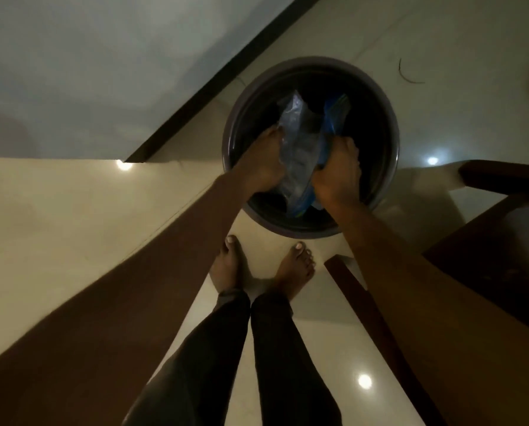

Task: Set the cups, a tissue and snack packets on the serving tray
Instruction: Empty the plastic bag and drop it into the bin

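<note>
A round dark bin [386, 130] stands on the pale floor straight below me. Both my hands reach down into its mouth. My left hand [264, 161] grips the left side of a crinkled silvery-blue snack packet [300, 149]. My right hand [338, 176] grips its right side, where a bright blue edge of the packet shows. The packet stands upright inside the bin, its top near the bin's middle. No cups, tissue or serving tray are in view.
My bare feet [266, 269] stand on the glossy tiled floor just before the bin. A pale wall with a dark skirting [220, 78] runs on the left. Dark wooden furniture [502, 229] stands close on the right. A thin curved strand [409, 75] lies on the floor beyond the bin.
</note>
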